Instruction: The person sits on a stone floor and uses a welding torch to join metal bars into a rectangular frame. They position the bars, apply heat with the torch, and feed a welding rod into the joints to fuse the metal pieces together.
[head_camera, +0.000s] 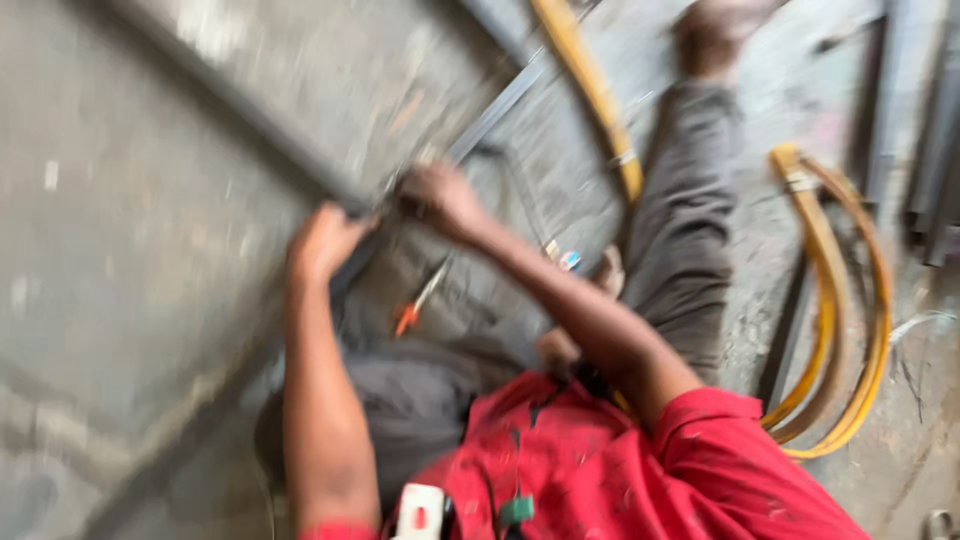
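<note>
The view is blurred by motion. My left hand (325, 240) is curled around the near end of a dark metal bar (230, 110) that runs up to the left across the concrete floor. Just to its right, my right hand (440, 195) is closed over the spot where that bar meets a second grey bar (500, 105) running up to the right. What lies under the fingers is hidden. A thin tool with an orange handle (415, 305) lies on the floor just below both hands.
My legs in grey trousers (690, 220) stretch out to the upper right, with a red shirt (600, 470) at the bottom. A looped yellow hose (850, 330) lies at the right, a second yellow hose (590, 85) at the top. More metal bars (930, 150) are at the right edge.
</note>
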